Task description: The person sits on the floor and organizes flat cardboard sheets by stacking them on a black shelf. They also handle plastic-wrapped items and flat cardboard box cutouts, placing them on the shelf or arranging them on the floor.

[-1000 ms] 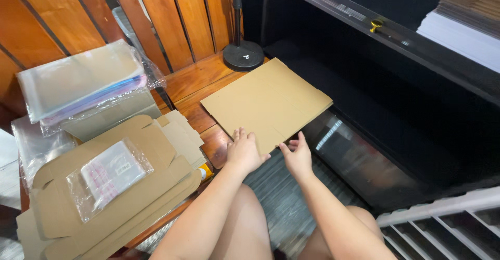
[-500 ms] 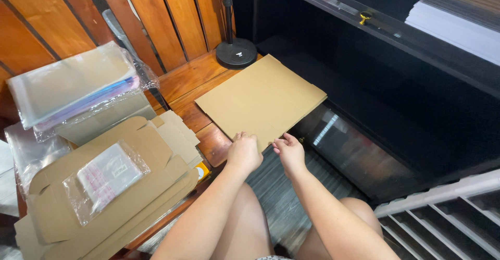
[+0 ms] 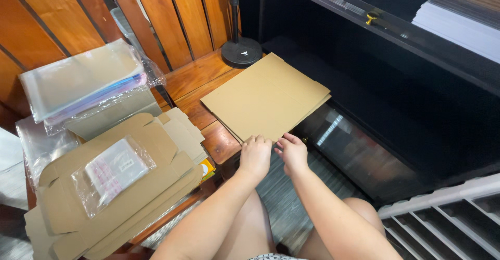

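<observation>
Both hands pinch the near corner of a flat cardboard sheet: left hand [image 3: 255, 156], right hand [image 3: 292, 152], fingers curled on its edge. Cardboard sheet [image 3: 265, 97] overhangs the wooden desk's [image 3: 195, 77] right edge. Judged light, stiff, creasable; grip edges.

Round black stand base [image 3: 242, 52] at top centre, clear plastic bags [image 3: 83, 83] upper left, die-cut cardboard blanks [image 3: 120, 187] lower left.

Both hands side by side, left [image 3: 255, 155], right [image 3: 292, 152], fingers curled
</observation>
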